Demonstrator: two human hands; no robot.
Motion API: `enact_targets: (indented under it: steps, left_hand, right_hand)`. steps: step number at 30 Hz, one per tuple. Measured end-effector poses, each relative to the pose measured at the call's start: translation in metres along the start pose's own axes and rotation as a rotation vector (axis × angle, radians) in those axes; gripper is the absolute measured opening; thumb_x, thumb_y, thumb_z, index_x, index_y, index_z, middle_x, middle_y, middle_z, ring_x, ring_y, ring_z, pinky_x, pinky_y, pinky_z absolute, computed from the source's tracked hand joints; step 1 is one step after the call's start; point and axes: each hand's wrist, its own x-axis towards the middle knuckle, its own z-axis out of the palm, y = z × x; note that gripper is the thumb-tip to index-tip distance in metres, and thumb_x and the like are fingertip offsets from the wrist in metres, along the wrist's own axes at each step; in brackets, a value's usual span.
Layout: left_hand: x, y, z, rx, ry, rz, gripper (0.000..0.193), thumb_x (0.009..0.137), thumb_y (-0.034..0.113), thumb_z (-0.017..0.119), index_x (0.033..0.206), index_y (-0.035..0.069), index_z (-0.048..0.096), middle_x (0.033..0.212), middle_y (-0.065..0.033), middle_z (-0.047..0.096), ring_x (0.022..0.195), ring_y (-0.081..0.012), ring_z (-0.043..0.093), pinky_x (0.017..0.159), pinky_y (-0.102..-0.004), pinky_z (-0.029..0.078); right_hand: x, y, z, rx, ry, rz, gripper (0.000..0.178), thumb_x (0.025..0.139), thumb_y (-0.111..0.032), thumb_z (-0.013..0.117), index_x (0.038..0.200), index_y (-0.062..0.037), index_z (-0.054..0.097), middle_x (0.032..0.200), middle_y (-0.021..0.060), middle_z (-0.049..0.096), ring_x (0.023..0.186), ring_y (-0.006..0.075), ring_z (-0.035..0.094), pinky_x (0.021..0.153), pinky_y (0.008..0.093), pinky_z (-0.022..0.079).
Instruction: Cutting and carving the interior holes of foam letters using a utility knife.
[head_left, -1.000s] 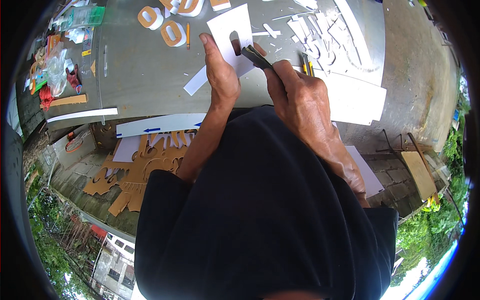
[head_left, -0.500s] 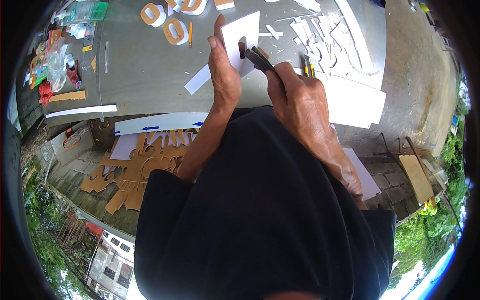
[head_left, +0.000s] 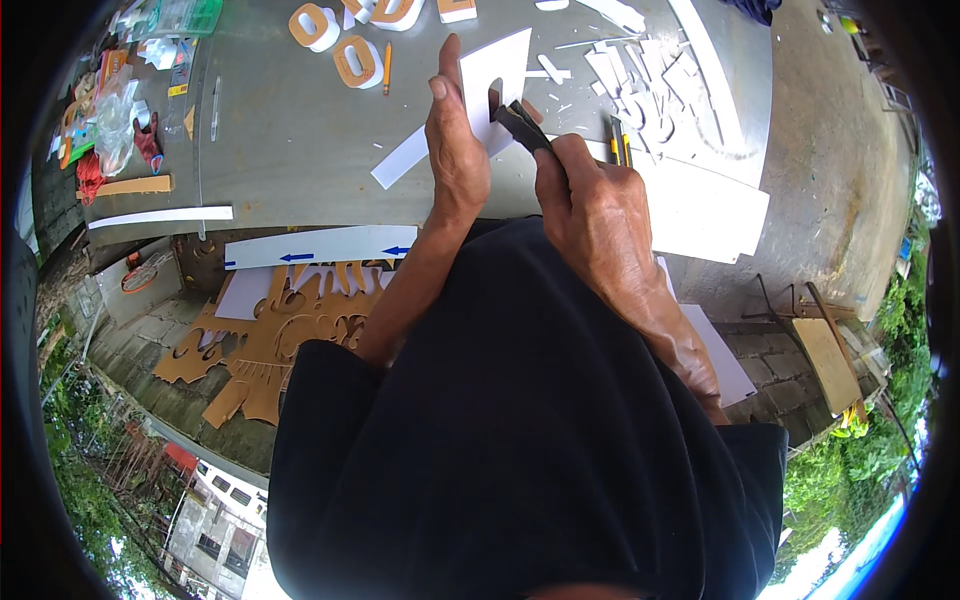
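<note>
**Knife in the cut-out, sheet lifted higher**

Since half a second ago I have raised the white foam sheet (head_left: 498,75) a little toward the top centre of the frame, and my left thumb now points straight up beside it. My left hand (head_left: 455,150) grips the sheet's left edge, fingers wrapped behind it, thumb flat on the front. My right hand (head_left: 595,215) is closed tight around the dark utility knife (head_left: 522,125), whose tip sits at the rounded opening already cut into the sheet (the blade itself is too small to make out). Both forearms rise from the lower centre over my black shirt.

On the grey table (head_left: 290,140), cut-out letters (head_left: 340,45) and an orange pencil (head_left: 386,67) lie upper left; white offcuts (head_left: 650,80) are scattered upper right.
</note>
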Motion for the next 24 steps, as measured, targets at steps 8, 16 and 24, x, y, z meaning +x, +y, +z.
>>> enact_targets:
  steps: [8, 16, 24]
  left_hand:
    - [-0.002, -0.003, -0.004, 0.060, -0.054, 0.056, 0.091, 0.102, 0.068, 0.020, 0.157, -0.004, 0.015, 0.095, -0.0151, 0.067, 0.074, -0.0192, 0.068, 0.068, -0.0291, 0.055]
    - [0.002, -0.012, -0.002, 0.160, -0.038, 0.197, 0.078, 0.107, 0.057, 0.022, 0.157, -0.004, 0.020, 0.124, -0.0160, 0.061, 0.107, -0.0204, 0.064, 0.093, -0.0304, 0.051]
    - [-0.003, -0.008, 0.003, 0.071, -0.057, 0.101, 0.071, 0.108, 0.053, 0.016, 0.156, 0.002, 0.031, 0.122, -0.0115, 0.060, 0.111, -0.0191, 0.058, 0.097, -0.0324, 0.045]
  right_hand:
    - [0.001, -0.002, 0.006, 0.004, 0.070, -0.014, 0.008, 0.094, -0.009, 0.065, 0.094, -0.0019, 0.062, 0.054, 0.0148, 0.059, 0.045, 0.0311, 0.062, 0.045, 0.0413, 0.045]
    - [0.015, 0.008, 0.002, 0.079, -0.046, -0.028, 0.020, 0.094, -0.012, 0.063, 0.108, 0.0018, 0.062, 0.063, 0.0189, 0.065, 0.057, 0.0384, 0.067, 0.052, 0.0472, 0.051]
    - [0.015, 0.008, 0.007, 0.154, 0.008, 0.024, 0.012, 0.094, -0.011, 0.064, 0.097, 0.0009, 0.063, 0.058, 0.0197, 0.062, 0.055, 0.0402, 0.065, 0.051, 0.0473, 0.051]
